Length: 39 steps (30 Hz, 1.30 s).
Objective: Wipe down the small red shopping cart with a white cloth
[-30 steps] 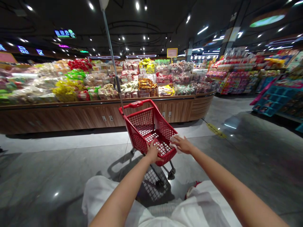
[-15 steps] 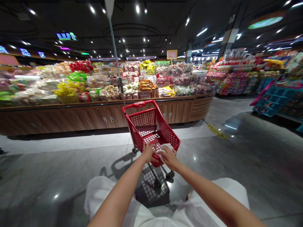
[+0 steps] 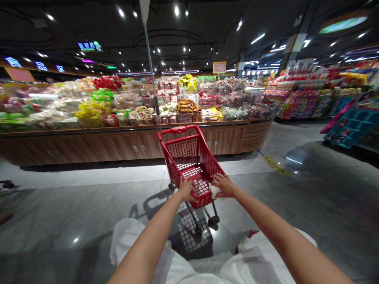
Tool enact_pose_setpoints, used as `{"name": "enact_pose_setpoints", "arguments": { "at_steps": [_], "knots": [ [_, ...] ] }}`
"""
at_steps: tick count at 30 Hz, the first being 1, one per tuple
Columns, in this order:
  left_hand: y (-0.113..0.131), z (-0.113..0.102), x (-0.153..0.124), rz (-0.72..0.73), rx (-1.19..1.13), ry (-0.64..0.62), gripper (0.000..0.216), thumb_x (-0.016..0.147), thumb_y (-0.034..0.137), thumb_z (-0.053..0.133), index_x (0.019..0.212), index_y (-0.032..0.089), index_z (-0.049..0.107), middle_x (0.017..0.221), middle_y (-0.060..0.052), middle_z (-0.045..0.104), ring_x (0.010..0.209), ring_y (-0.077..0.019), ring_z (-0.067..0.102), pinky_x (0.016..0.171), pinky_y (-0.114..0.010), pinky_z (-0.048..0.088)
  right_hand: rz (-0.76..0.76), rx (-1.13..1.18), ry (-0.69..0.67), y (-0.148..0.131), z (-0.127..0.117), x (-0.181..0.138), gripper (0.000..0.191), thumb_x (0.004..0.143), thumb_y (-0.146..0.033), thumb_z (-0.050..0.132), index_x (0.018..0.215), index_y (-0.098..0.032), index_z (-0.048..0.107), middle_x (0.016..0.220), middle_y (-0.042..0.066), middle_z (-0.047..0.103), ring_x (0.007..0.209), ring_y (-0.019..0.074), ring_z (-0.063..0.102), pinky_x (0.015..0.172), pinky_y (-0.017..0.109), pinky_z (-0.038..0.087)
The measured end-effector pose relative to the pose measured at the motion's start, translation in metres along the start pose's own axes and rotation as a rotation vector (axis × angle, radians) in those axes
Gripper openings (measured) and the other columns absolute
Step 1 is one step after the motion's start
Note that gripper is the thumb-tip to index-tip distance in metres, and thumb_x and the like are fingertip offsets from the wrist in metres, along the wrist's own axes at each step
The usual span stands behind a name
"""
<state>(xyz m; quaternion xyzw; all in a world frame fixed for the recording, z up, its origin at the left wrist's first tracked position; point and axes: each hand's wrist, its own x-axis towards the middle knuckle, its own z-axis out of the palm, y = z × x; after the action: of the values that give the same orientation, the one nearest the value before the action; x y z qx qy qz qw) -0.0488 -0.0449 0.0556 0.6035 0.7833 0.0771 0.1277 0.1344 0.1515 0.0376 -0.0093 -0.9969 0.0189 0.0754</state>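
Observation:
A red plastic shopping cart [image 3: 181, 147] with a lattice basket stands on the floor in front of me, its handle on the far side. My left hand [image 3: 187, 190] is closed over the near left rim of the basket. At the near right corner, my right hand [image 3: 224, 185] presses a crumpled white cloth [image 3: 214, 191] against the rim. The fingers of that hand curl over the edge; part of the cloth is hidden under them. Inside the basket I see only its red lattice floor and a solid red panel.
A wood-panelled display counter [image 3: 118, 148] heaped with packaged snacks runs behind the cart. A thin grey pole [image 3: 149, 59] rises near the cart's handle. To the right are a blue rack [image 3: 348, 126] and a yellow floor marking [image 3: 276, 165].
My right hand has slid with the white cloth from the front rim rightward to the right corner of the basket. The left hand stays on the rim. The view has shifted slightly.

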Motion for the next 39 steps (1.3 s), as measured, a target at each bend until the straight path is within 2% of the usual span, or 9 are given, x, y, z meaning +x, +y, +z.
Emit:
{"name": "enact_pose_setpoints", "arguments": {
  "at_steps": [3, 7, 16, 18, 25, 29, 34, 36, 39],
  "knots": [
    [0.000, 0.000, 0.000, -0.006, -0.016, 0.005, 0.036, 0.048, 0.050, 0.084, 0.072, 0.025, 0.073, 0.114, -0.003, 0.061, 0.135, -0.0420, 0.019, 0.107, -0.067, -0.010, 0.011, 0.033, 0.036, 0.000, 0.008, 0.001, 0.055, 0.069, -0.048, 0.070, 0.119, -0.029, 0.058, 0.135, 0.009, 0.048, 0.129, 0.0349, 0.031, 0.102, 0.058, 0.019],
    [0.001, -0.002, -0.001, -0.019, 0.009, -0.019, 0.037, 0.049, 0.048, 0.084, 0.076, 0.025, 0.074, 0.116, -0.004, 0.060, 0.135, -0.0428, 0.018, 0.107, -0.066, -0.008, -0.015, 0.129, 0.023, -0.009, 0.007, 0.002, 0.048, 0.074, -0.041, 0.068, 0.118, -0.025, 0.058, 0.116, 0.009, 0.059, 0.109, 0.0250, 0.050, 0.097, 0.043, 0.033],
    [-0.006, -0.001, -0.004, -0.007, 0.073, -0.020, 0.039, 0.053, 0.058, 0.079, 0.080, 0.029, 0.074, 0.120, -0.003, 0.058, 0.136, -0.0407, 0.019, 0.108, -0.066, -0.006, -0.074, 0.068, 0.027, -0.081, 0.015, 0.031, 0.042, 0.085, -0.042, 0.059, 0.123, -0.026, 0.054, 0.106, 0.008, 0.060, 0.095, 0.0217, 0.056, 0.081, 0.032, 0.041],
    [-0.008, -0.002, -0.007, 0.010, 0.063, -0.018, 0.038, 0.053, 0.058, 0.078, 0.077, 0.029, 0.074, 0.120, -0.003, 0.058, 0.135, -0.0392, 0.021, 0.109, -0.063, -0.005, -0.096, 0.055, 0.012, -0.072, 0.015, 0.027, 0.037, 0.086, -0.040, 0.057, 0.120, -0.026, 0.056, 0.105, 0.007, 0.060, 0.095, 0.0217, 0.055, 0.081, 0.033, 0.041],
    [-0.006, -0.002, -0.011, 0.027, 0.031, 0.029, 0.037, 0.051, 0.055, 0.081, 0.074, 0.027, 0.073, 0.118, -0.003, 0.058, 0.134, -0.0379, 0.024, 0.110, -0.062, -0.005, -0.061, 0.049, 0.028, 0.005, 0.004, -0.012, 0.040, 0.082, -0.026, 0.062, 0.122, -0.025, 0.056, 0.116, 0.009, 0.057, 0.111, 0.0233, 0.046, 0.094, 0.037, 0.036],
    [0.008, 0.003, -0.008, 0.012, 0.049, 0.029, 0.042, 0.054, 0.053, 0.081, 0.090, 0.032, 0.072, 0.125, -0.002, 0.054, 0.134, -0.0362, 0.024, 0.109, -0.064, -0.006, -0.078, 0.034, 0.014, -0.024, 0.005, -0.006, 0.036, 0.083, -0.028, 0.061, 0.119, -0.023, 0.057, 0.111, 0.009, 0.058, 0.107, 0.0244, 0.047, 0.092, 0.039, 0.038],
    [0.029, 0.014, -0.007, -0.049, 0.065, 0.073, 0.085, 0.060, 0.046, 0.078, 0.136, 0.031, 0.042, 0.139, -0.008, 0.044, 0.138, -0.0325, 0.021, 0.113, -0.058, -0.003, 0.005, 0.051, 0.070, -0.091, 0.016, 0.010, 0.037, 0.086, -0.033, 0.058, 0.120, -0.018, 0.055, 0.110, 0.012, 0.058, 0.101, 0.0260, 0.051, 0.086, 0.040, 0.041],
    [0.029, 0.015, -0.009, -0.028, 0.071, 0.068, 0.103, 0.059, 0.050, 0.078, 0.145, 0.030, 0.025, 0.145, -0.010, 0.038, 0.139, -0.0319, 0.020, 0.113, -0.058, -0.001, 0.015, 0.063, 0.090, -0.091, 0.020, 0.005, 0.039, 0.086, -0.033, 0.058, 0.122, -0.019, 0.054, 0.111, 0.012, 0.058, 0.102, 0.0263, 0.051, 0.087, 0.040, 0.042],
    [0.015, 0.001, -0.008, 0.080, 0.147, 0.008, 0.117, 0.055, 0.056, 0.078, 0.148, 0.032, 0.010, 0.153, -0.011, 0.024, 0.141, -0.0318, 0.017, 0.113, -0.056, 0.003, -0.034, 0.081, 0.124, -0.062, 0.020, -0.016, 0.045, 0.085, -0.032, 0.059, 0.129, -0.023, 0.049, 0.119, 0.012, 0.055, 0.112, 0.0269, 0.048, 0.092, 0.043, 0.041]
  ]
}}
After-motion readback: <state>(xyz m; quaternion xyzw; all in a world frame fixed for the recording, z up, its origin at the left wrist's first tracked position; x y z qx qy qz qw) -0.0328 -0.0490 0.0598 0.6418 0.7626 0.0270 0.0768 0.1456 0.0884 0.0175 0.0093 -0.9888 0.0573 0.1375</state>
